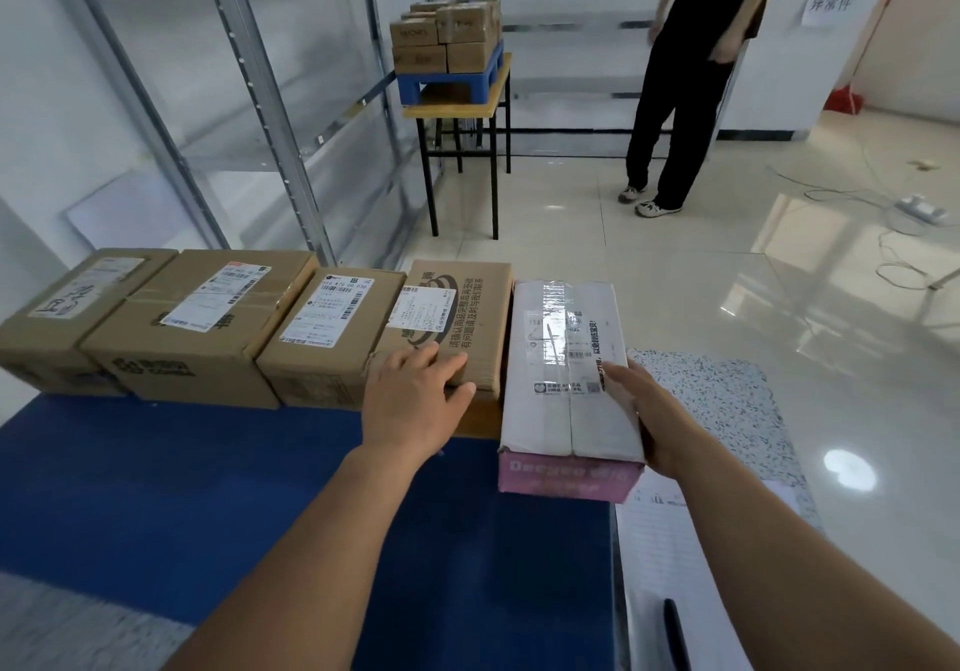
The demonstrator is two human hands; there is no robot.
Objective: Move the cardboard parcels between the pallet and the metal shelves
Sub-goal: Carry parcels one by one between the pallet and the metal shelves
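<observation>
Several cardboard parcels stand in a row along the far edge of a blue pallet. At the right end is a white parcel with a pink front. My right hand clasps its right side, fingers over the top edge. Next to it on the left is a brown parcel with printed text. My left hand rests on that parcel's near corner, fingers curled over the edge. Further left sit three more brown parcels. Metal shelves rise behind the row, bare.
A small table carries a blue pallet stacked with brown boxes farther back. A person in black stands on the tiled floor. Cables and a power strip lie at the right. A paper sheet and pen sit beside me.
</observation>
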